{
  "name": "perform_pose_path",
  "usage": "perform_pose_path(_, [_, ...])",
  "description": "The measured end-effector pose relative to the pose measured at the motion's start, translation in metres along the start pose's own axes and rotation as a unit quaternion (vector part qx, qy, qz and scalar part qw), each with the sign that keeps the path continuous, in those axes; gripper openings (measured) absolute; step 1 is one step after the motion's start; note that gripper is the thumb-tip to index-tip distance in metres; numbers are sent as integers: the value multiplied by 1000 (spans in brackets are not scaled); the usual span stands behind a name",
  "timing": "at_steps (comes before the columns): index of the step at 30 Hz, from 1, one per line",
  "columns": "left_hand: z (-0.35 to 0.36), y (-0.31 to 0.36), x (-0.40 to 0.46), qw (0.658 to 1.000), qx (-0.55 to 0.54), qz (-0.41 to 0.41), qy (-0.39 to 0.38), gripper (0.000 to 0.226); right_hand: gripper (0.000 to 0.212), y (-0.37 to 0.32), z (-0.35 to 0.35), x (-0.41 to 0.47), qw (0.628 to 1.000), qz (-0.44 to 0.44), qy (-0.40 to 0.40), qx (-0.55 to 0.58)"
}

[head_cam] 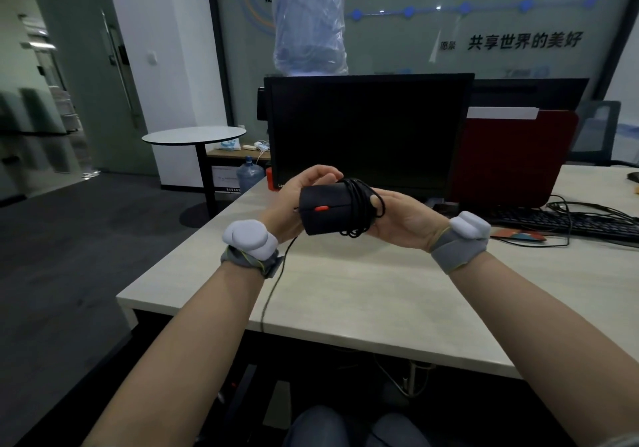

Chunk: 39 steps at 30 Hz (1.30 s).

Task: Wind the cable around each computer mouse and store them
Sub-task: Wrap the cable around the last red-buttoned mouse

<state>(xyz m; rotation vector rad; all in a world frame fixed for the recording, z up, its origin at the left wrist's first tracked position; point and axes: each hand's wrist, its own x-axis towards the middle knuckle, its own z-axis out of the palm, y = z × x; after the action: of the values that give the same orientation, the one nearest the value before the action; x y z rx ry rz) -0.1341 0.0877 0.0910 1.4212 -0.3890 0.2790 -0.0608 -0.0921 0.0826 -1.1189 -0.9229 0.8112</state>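
Black mouse [325,211] sits above the desk [345,294], between my hands, its long axis running left to right with the red wheel facing me. My right hand [401,218] cradles the wound end, fingers curled under the coils of cable [359,204]. My left hand [304,187] curls over the far bare end; whether it pinches the cable I cannot tell. The loose tail hangs from the left end down over the desk edge, so my left hand is nearer for feeding the next turn.
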Motion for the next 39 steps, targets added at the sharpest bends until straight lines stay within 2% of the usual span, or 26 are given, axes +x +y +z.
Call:
perform_pose_path(3, [5, -6, -1, 995, 48, 26, 80, 20, 70, 3, 0, 3, 999, -32, 26, 34])
perform_pose_path(5, [9, -11, 1, 977, 148, -6, 152, 28, 51, 5, -1, 7, 993, -63, 64, 77])
perform_pose_path(6, [11, -13, 2, 967, 200, -28, 159, 29, 39, 4, -1, 9, 987, -79, 92, 103])
perform_pose_path(8, [15, -19, 2, 954, 272, -55, 115, 25, 24, 1, -4, 15, 971, -106, 155, 149])
perform_pose_path(11, [21, -23, 0, 943, 318, -57, 81, 28, 17, -3, -8, 18, 959, -128, 223, 120])
perform_pose_path(15, [25, -22, 4, 897, 435, -52, 64, 27, 15, 1, -9, 16, 957, -137, 253, 42])
perform_pose_path(20, [22, -20, 6, 881, 462, -83, 69, 27, 19, 2, -7, 14, 948, -144, 278, -57])
perform_pose_path(26, [19, -16, 5, 862, 493, -99, 73, 26, 26, 3, -5, 14, 940, -138, 298, -92])
perform_pose_path(29, [23, -14, 4, 850, 510, -123, 50, 23, 30, 6, -5, 17, 928, -132, 325, -128])
perform_pose_path(32, [25, -10, 3, 822, 549, -149, 22, 23, 31, 11, -6, 19, 894, -127, 357, -238])
perform_pose_path(34, [24, -6, 4, 788, 597, -152, 15, 26, 34, 11, -9, 18, 854, -124, 383, -329])
perform_pose_path(35, [23, -4, 4, 770, 621, -149, 18, 29, 35, 10, -10, 17, 846, -119, 393, -340])
perform_pose_path(37, [21, 0, 4, 751, 645, -135, 31, 31, 34, 8, -11, 17, 853, -97, 391, -332])
perform_pose_path(39, [19, 5, 5, 756, 645, -105, 45, 20, 32, 7, -10, 16, 866, -70, 367, -332])
